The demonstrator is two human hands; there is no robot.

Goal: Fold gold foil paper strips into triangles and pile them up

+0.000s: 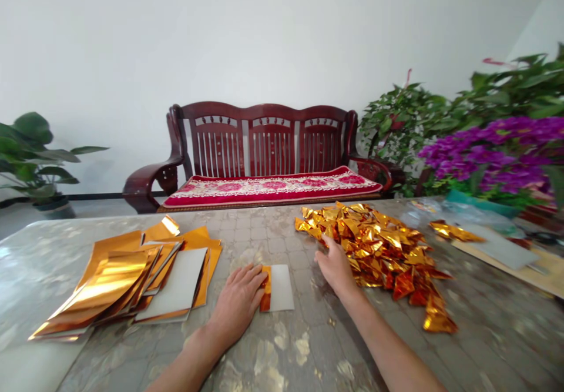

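Note:
My left hand [238, 299] lies flat on the table, fingers stretched out, at the left edge of a small sheet of foil paper [282, 287]. The sheet shows a gold strip on its left and a pale grey side on its right. Over at the near left edge of a heap of folded gold foil pieces [374, 236] is my right hand [335, 265]. Its thumb and forefinger stand apart, and I see nothing held; the other fingers are partly hidden. Left of my left hand lies a loose stack of gold foil sheets [114, 274], some with their pale side up.
The table [259, 357] has a patterned cover. At its right are a plastic bag [423, 211], a grey sheet on tan board [541, 279] and purple flowers [497, 151]. Behind it stand a wooden bench [271, 113] and a potted plant [33, 151].

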